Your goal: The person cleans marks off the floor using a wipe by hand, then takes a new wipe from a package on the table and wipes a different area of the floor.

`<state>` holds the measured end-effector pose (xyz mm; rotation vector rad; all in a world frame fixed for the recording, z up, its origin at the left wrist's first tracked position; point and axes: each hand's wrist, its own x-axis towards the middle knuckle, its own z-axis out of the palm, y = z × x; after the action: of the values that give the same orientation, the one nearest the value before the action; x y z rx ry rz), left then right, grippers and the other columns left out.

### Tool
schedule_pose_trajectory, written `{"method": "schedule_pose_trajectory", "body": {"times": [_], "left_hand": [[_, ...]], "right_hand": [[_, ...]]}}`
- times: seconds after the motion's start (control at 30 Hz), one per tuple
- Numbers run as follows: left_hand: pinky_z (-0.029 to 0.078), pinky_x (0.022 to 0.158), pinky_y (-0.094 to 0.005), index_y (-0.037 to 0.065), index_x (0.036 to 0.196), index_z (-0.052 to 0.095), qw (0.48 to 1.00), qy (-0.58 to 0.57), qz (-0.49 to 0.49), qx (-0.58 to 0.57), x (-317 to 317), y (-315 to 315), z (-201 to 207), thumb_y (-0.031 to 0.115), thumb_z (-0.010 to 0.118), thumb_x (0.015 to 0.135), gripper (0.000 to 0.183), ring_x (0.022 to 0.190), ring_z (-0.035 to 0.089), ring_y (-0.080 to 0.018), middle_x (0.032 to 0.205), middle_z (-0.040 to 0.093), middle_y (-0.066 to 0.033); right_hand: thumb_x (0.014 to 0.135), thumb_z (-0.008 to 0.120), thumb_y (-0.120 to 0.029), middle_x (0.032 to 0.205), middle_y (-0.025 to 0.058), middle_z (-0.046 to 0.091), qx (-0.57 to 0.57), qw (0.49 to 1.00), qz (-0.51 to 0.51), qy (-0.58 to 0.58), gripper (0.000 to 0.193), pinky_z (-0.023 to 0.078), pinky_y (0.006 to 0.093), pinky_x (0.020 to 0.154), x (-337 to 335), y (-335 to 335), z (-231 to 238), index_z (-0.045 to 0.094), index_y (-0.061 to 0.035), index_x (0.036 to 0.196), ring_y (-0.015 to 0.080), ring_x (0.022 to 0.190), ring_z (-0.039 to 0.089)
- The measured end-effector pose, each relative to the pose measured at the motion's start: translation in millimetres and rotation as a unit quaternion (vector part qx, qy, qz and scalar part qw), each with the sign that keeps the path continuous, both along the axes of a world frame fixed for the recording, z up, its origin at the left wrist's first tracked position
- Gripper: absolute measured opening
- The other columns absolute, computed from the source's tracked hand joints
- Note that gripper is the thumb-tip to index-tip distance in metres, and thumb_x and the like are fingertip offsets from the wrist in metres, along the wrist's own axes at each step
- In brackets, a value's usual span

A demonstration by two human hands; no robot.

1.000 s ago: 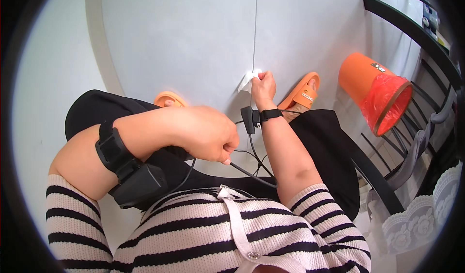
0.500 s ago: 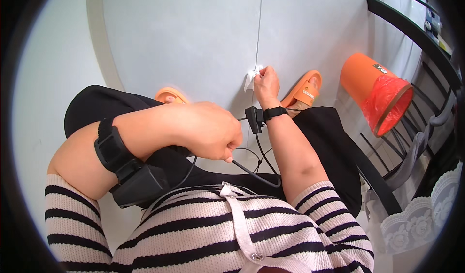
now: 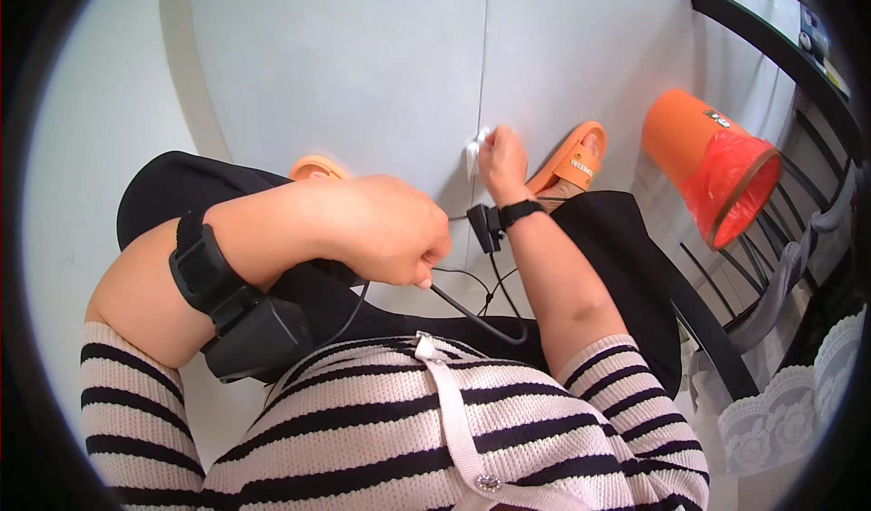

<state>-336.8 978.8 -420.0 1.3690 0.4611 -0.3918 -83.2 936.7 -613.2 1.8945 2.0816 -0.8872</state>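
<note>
My left hand point(image 3: 395, 232) is closed in a fist over my lap, round a black cable point(image 3: 476, 314). The cable comes out below the little finger and loops right. Farther forward, above the floor between my feet, my right hand point(image 3: 504, 159) pinches a small white piece point(image 3: 473, 155) that looks like tissue or a wipe. Its lower part hangs beside my fingers. My fingertips hide how it is gripped, and I cannot tell whether it touches the floor. Black devices are strapped to my left forearm point(image 3: 259, 334) and my right wrist point(image 3: 490, 225).
An orange bin point(image 3: 676, 135) with a red liner lies tilted on the right, its mouth toward me. Behind it stand a dark chair frame point(image 3: 771, 35) and white lace cloth point(image 3: 780, 420). My orange slippers point(image 3: 573, 162) rest on the pale floor point(image 3: 345, 67). A wall rises at left.
The white piece has shifted slightly and looks narrower beside my right fingers. My left hand has risen a little in the picture, still round the cable. The view has shifted slightly.
</note>
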Motion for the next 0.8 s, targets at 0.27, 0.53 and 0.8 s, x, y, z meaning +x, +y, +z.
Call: {"method": "schedule_pose_trajectory", "body": {"times": [0.27,0.53,0.8], "left_hand": [[0.046,0.072,-0.0411,0.005,0.084,0.062,1.000,-0.015,-0.004,-0.019,4.0,-21.3,-5.9,0.023,0.058,0.083,0.019,0.078,0.060,-0.0315,0.075,0.062,-0.0129],[0.045,0.072,-0.0409,0.005,0.081,0.061,0.999,-0.019,-0.019,-0.021,6.4,-5.6,2.7,0.024,0.060,0.082,0.019,0.080,0.059,-0.0315,0.076,0.061,-0.0137],[0.045,0.070,-0.0402,0.005,0.081,0.059,0.998,-0.029,-0.039,-0.043,16.4,-14.5,-6.6,0.023,0.060,0.082,0.018,0.079,0.059,-0.0308,0.075,0.061,-0.0130]], "right_hand": [[0.072,0.058,-0.005,0.079,0.0183,0.059,0.009,0.995,0.096,0.037,0.009,0.045,0.0458,0.067,12.1,-13.8,-4.7,0.053,-0.0042,0.080,0.0373,0.078,0.056],[0.074,0.057,-0.007,0.075,0.0165,0.060,0.105,0.989,0.080,0.073,0.005,0.046,0.0457,0.063,-40.2,76.0,-1.7,0.055,-0.0063,0.078,0.0369,0.073,0.058],[0.074,0.056,-0.006,0.077,0.0142,0.059,-0.043,0.991,0.129,-0.011,0.003,0.046,0.0453,0.065,51.5,-79.6,3.0,0.054,-0.0052,0.076,0.0339,0.073,0.058]]}}
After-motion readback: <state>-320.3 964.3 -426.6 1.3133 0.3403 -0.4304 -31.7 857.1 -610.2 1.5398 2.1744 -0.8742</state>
